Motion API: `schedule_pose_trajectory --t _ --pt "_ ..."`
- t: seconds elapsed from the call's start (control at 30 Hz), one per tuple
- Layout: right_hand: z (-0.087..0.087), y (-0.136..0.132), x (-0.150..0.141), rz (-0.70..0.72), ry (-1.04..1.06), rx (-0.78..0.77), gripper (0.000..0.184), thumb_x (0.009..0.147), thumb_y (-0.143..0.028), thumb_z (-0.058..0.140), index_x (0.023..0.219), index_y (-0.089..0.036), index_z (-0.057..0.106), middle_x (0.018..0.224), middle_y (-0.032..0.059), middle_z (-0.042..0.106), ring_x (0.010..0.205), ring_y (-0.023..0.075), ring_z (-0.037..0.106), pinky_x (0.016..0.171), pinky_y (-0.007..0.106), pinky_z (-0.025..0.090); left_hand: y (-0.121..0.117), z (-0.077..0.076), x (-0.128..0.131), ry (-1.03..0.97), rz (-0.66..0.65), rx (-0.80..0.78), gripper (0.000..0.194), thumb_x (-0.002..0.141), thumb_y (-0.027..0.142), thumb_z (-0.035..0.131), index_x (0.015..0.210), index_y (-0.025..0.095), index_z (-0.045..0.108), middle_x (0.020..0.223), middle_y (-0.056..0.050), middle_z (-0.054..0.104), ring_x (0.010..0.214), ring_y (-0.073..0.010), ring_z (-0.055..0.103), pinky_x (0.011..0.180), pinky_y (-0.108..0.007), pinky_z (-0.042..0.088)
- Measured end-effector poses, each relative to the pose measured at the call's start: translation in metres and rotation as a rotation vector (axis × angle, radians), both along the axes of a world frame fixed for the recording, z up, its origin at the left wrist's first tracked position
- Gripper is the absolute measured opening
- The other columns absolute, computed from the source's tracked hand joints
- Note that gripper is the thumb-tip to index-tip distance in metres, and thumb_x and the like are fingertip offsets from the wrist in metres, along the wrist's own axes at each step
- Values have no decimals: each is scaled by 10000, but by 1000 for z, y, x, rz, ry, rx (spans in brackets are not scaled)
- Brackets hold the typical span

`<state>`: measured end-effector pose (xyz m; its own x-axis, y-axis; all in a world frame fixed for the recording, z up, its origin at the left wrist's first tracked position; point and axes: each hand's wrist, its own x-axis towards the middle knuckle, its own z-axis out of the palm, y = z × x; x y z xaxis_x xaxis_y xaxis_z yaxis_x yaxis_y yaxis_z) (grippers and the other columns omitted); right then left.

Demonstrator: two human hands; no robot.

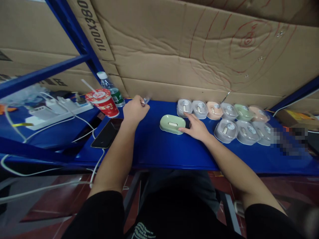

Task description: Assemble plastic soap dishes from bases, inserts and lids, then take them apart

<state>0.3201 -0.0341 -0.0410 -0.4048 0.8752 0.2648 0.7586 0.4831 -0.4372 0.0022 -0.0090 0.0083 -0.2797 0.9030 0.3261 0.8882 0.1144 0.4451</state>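
Note:
A light green oval case [173,124] with a white bar on its top, much like a soap box, lies on the blue table [154,151]. The thumb of my right hand [196,127] touches its right edge, while the other fingers stretch out, spread, toward the grey case [184,108] behind. To the left, my left hand [136,109] is closed in a fist near the cardboard. Something small, clear and shiny [147,99] sticks out of that fist; blur hides its kind.
Two rows of wrapped cases [225,131] in grey, peach and green stand at the right. At the left are a red cup [106,104] with a straw, a water bottle [116,94], a phone [107,132] and a power strip [59,114]. Cardboard [159,49] closes off the back.

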Motion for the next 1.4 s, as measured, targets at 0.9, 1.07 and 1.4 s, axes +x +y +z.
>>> schedule_pose_trajectory --t 0.9,1.07,1.4 --pt "-4 7 -8 -86 194 -82 455 970 -466 657 1309 -171 729 806 29 758 726 209 695 709 328 499 -4 -32 54 265 -468 -363 640 1092 488 202 1147 161 749 1182 -147 783 1132 -323 723 973 -431 520" --pt "7 3 -4 -123 22 -130 502 1028 -500 555 1407 -187 657 907 63 793 855 267 732 722 342 490 -4 -29 55 217 -462 -351 617 1073 549 254 1077 187 753 1125 -120 790 1093 -301 723 910 -393 522" --pt "1 10 2 -81 33 -212 465 1037 -405 553 1448 -193 607 962 65 818 900 269 758 773 353 535 -5 -23 59 92 -413 -229 476 1021 586 450 1077 222 751 953 -66 779 930 -248 702 785 -339 484"
